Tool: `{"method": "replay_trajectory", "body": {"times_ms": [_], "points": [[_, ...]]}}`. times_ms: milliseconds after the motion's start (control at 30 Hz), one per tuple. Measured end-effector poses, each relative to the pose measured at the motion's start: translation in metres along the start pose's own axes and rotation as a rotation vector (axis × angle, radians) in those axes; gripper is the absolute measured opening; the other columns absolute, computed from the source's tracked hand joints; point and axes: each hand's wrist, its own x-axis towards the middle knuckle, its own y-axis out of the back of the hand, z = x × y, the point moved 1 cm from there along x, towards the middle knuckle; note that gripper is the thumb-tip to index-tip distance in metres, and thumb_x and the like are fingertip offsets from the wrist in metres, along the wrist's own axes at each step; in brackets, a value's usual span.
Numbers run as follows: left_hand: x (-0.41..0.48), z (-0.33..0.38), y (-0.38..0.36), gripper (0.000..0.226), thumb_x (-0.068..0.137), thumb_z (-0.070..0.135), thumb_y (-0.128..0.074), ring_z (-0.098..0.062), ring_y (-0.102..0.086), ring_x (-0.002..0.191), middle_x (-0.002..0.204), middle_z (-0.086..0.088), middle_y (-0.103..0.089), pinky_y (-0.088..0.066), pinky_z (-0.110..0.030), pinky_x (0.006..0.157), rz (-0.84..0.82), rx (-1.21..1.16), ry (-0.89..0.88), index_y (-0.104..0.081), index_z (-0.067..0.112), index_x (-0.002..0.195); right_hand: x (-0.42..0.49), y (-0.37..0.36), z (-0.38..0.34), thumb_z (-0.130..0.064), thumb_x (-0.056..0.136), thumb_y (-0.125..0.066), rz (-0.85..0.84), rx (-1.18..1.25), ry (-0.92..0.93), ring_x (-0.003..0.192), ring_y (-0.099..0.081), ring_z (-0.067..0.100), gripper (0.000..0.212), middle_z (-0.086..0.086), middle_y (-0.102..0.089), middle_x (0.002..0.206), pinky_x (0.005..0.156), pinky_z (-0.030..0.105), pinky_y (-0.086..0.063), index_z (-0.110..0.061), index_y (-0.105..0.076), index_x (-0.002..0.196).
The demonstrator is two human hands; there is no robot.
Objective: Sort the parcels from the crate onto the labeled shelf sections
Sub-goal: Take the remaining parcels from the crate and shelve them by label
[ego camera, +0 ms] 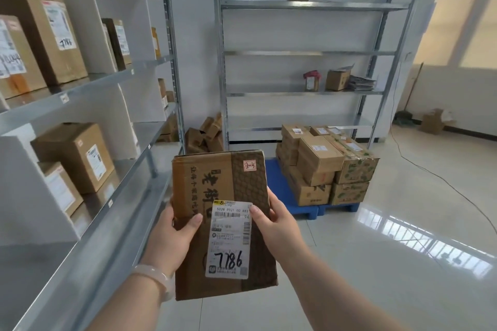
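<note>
I hold a brown cardboard parcel [215,191] in front of me with both hands. It carries a white shipping label with "7786" handwritten on it and a small red "2-3" sticker near its top. My left hand [172,236] grips the parcel's left edge, thumb on its face. On the right edge, my right hand [274,220] grips it with the thumb pressed on the label's corner. Further off, a stack of boxed parcels [325,164] sits on a blue pallet [301,204].
A metal shelf rack [88,80] runs along my left, holding several labelled boxes, one also marked "7786" [53,35]. Another rack [301,51] stands at the far wall with a few items. Loose boxes [204,134] lie in the corner. A cable [441,177] crosses the glossy floor at right.
</note>
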Motion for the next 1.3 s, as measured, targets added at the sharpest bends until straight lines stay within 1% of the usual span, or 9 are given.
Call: {"method": "replay_trajectory", "body": {"times_ms": [200,367,533,667,767,900,1100,1233,1300], "points": [[0.059,0.003,-0.006,0.042,0.094,0.041,-0.058,-0.021,-0.059,0.104,0.116,0.008,-0.063,-0.049,-0.045,0.094,0.015,-0.035,0.017,-0.045,0.037,0.133,0.060,-0.011,-0.003,-0.039,0.092,-0.060,-0.002,-0.035,-0.008,0.115,-0.060,0.014,0.060,-0.009,-0.060,0.127,0.092,0.041,-0.055,-0.046,-0.032,0.144],[0.113,0.005,-0.023,0.037,0.093,0.035,-0.061,-0.019,-0.059,0.103,0.114,0.009,-0.063,-0.050,-0.044,0.094,0.056,-0.072,0.032,-0.046,0.040,0.127,0.122,-0.013,0.003,-0.043,0.091,-0.059,-0.036,-0.069,-0.031,0.118,-0.057,0.013,0.059,-0.011,-0.058,0.129,0.092,0.033,-0.053,-0.045,-0.033,0.144],[0.177,0.025,-0.057,0.033,0.094,0.032,-0.061,-0.008,-0.062,0.090,0.103,0.016,-0.065,-0.051,-0.027,0.070,0.118,-0.109,0.030,-0.049,0.040,0.123,0.210,0.004,0.002,-0.044,0.091,-0.060,-0.106,-0.079,-0.008,0.123,-0.054,0.014,0.060,-0.011,-0.057,0.131,0.099,0.038,-0.050,-0.046,-0.032,0.144],[0.234,0.048,-0.090,0.036,0.093,0.039,-0.061,-0.016,-0.063,0.103,0.111,0.013,-0.066,-0.052,-0.046,0.094,0.156,-0.045,0.045,-0.048,0.040,0.126,0.288,0.026,-0.004,-0.045,0.091,-0.060,-0.158,-0.088,0.012,0.121,-0.055,0.013,0.056,-0.013,-0.059,0.128,0.091,0.031,-0.050,-0.047,-0.036,0.142],[0.273,0.061,-0.110,0.032,0.094,0.040,-0.059,-0.012,-0.062,0.100,0.108,0.016,-0.065,-0.051,-0.043,0.094,0.186,-0.043,0.069,-0.047,0.043,0.123,0.340,0.037,-0.011,-0.045,0.090,-0.061,-0.197,-0.106,0.006,0.118,-0.057,0.013,0.055,-0.012,-0.061,0.125,0.088,0.031,-0.050,-0.050,-0.037,0.140],[0.321,0.063,-0.123,0.027,0.094,0.039,-0.060,-0.008,-0.061,0.094,0.103,0.021,-0.063,-0.049,-0.036,0.089,0.218,-0.047,0.108,-0.046,0.043,0.117,0.401,0.031,-0.008,-0.047,0.090,-0.060,-0.237,-0.131,-0.005,0.120,-0.056,0.015,0.057,-0.010,-0.061,0.127,0.096,0.038,-0.050,-0.048,-0.036,0.142],[0.406,0.038,-0.119,0.029,0.093,0.037,-0.062,-0.016,-0.063,0.102,0.110,0.013,-0.066,-0.051,-0.040,0.094,0.264,-0.044,0.171,-0.050,0.038,0.119,0.481,-0.009,0.007,-0.046,0.091,-0.059,-0.278,-0.168,-0.048,0.118,-0.057,0.014,0.056,-0.013,-0.060,0.126,0.091,0.034,-0.050,-0.048,-0.036,0.142],[0.477,0.016,-0.109,0.032,0.093,0.034,-0.063,-0.012,-0.063,0.098,0.107,0.013,-0.067,-0.051,-0.036,0.090,0.270,-0.085,0.184,-0.052,0.033,0.123,0.544,-0.050,0.014,-0.045,0.092,-0.057,-0.296,-0.188,-0.066,0.100,-0.059,0.006,0.052,-0.014,-0.062,0.120,0.069,0.019,-0.046,-0.047,-0.037,0.141],[0.518,0.011,-0.097,0.030,0.093,0.032,-0.063,-0.010,-0.063,0.095,0.104,0.014,-0.066,-0.049,-0.032,0.086,0.266,-0.093,0.188,-0.052,0.032,0.122,0.579,-0.074,0.011,-0.047,0.092,-0.057,-0.294,-0.212,-0.065,0.101,-0.059,0.007,0.054,-0.013,-0.062,0.121,0.066,0.015,-0.044,-0.048,-0.036,0.142]]}}
